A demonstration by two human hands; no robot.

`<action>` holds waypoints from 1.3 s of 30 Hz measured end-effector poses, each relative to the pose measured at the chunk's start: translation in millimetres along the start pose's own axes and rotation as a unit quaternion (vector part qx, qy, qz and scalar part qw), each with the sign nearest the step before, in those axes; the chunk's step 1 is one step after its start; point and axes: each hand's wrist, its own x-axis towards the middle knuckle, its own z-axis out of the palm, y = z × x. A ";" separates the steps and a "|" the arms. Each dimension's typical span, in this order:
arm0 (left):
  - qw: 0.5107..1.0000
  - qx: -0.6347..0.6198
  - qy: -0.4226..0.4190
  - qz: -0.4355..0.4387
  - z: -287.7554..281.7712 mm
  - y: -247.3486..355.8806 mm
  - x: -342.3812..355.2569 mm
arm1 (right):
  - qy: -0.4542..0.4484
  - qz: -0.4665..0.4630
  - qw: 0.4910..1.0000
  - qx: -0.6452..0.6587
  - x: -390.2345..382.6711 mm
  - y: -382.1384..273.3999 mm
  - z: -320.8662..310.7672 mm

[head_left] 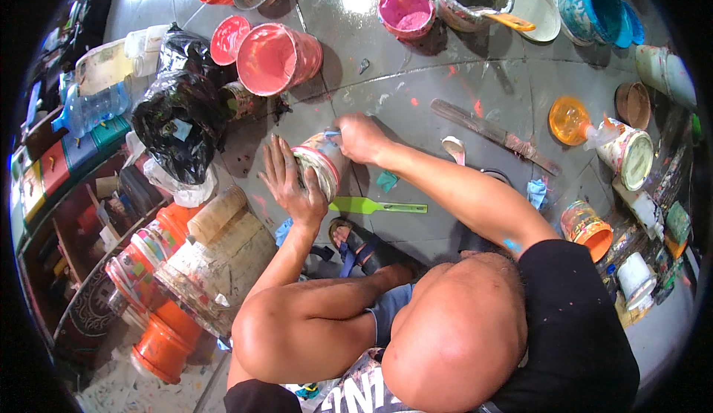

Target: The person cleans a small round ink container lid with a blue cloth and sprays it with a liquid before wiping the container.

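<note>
A small paint tub [332, 154] with a pinkish side and a paint-crusted pale end is tilted in front of me. Against that pale end rests my left hand [292, 183], its smudged fingers stretched out and apart, the thumb over the rim. My right hand [359, 138] is closed at the far side of the tub. From its fingers shows a bit of blue cloth [333, 137], pressed to the tub's side; most of it is hidden. Just below the tub, a lime-green flat tool [379, 206] lies on the floor near my sandalled foot.
Pink paint buckets [304, 60] and a black plastic bag [178, 108] stand beyond my left hand. At the far side are a grey-crusted bucket [453, 15] and a blue bucket [587, 12]. A long paint-stained stick [483, 129] lies to the right, a large dirty bucket [215, 272] at left.
</note>
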 end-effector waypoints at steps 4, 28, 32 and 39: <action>1.000 -0.002 0.007 0.003 2.4 -5.2 -2.5 | 0.007 -0.086 0.995 0.045 8.3 -3.3 -0.9; 1.000 -0.011 0.001 -0.005 6.7 -0.1 -3.5 | 0.136 -0.072 0.977 0.150 -56.7 -6.4 4.6; 1.000 0.001 0.005 -0.021 6.7 -0.9 -2.0 | 0.090 0.035 0.995 0.018 -32.8 15.7 8.2; 0.998 0.002 0.032 -0.048 4.8 3.7 -2.9 | 0.188 -0.084 0.968 0.143 -60.3 -1.0 22.5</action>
